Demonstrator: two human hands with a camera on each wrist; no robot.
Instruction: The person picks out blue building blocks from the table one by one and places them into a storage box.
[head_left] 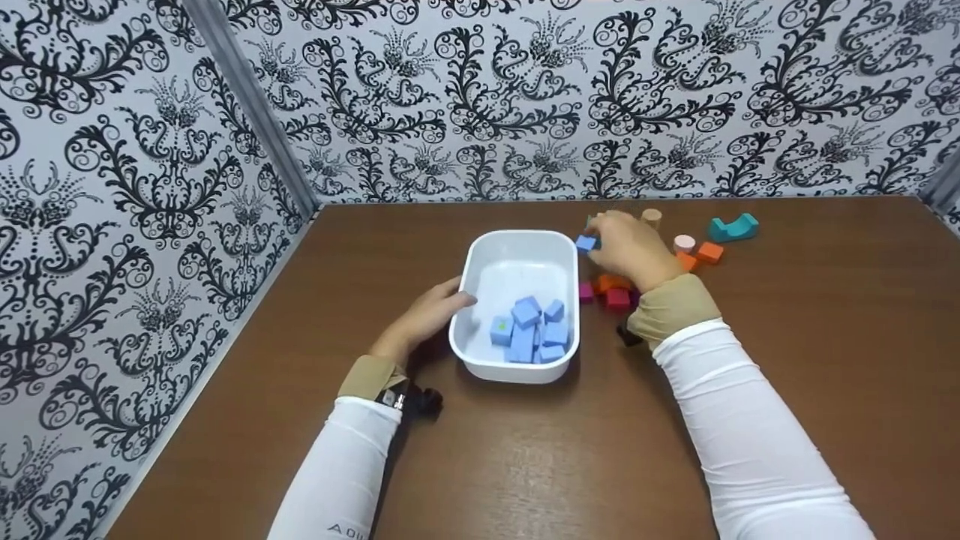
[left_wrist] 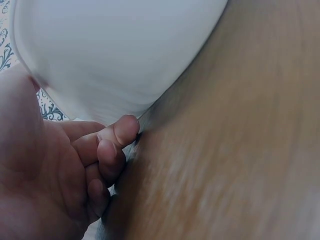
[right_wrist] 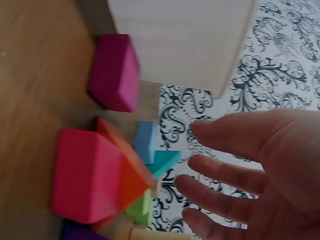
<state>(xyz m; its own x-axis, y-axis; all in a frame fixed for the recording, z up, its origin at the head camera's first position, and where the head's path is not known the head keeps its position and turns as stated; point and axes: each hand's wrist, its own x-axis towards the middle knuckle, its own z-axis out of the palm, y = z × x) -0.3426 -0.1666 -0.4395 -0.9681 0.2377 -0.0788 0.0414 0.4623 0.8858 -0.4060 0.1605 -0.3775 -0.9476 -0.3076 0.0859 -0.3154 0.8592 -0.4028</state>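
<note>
A white plastic tub (head_left: 519,371) stands mid-table with several light blue blocks (head_left: 523,342) in its near half. My left hand (head_left: 429,316) holds the tub's left side, thumb over the rim. In the left wrist view its bent fingers (left_wrist: 112,145) lie against the outer wall, low by the table. My right hand (head_left: 630,247) is just right of the tub, above loose blocks, close to a blue block (head_left: 586,244). The right wrist view shows relaxed fingers (right_wrist: 215,197) and nothing between them and the thumb; that blue block (right_wrist: 145,142) is beyond the fingertips.
Below my right hand lie a magenta block (head_left: 586,293), a red block (head_left: 618,298) and an orange piece (head_left: 611,283). Farther right are orange blocks (head_left: 710,253), a pink cylinder (head_left: 684,243) and a teal arch (head_left: 733,227). A patterned wall (head_left: 510,97) borders the table's back.
</note>
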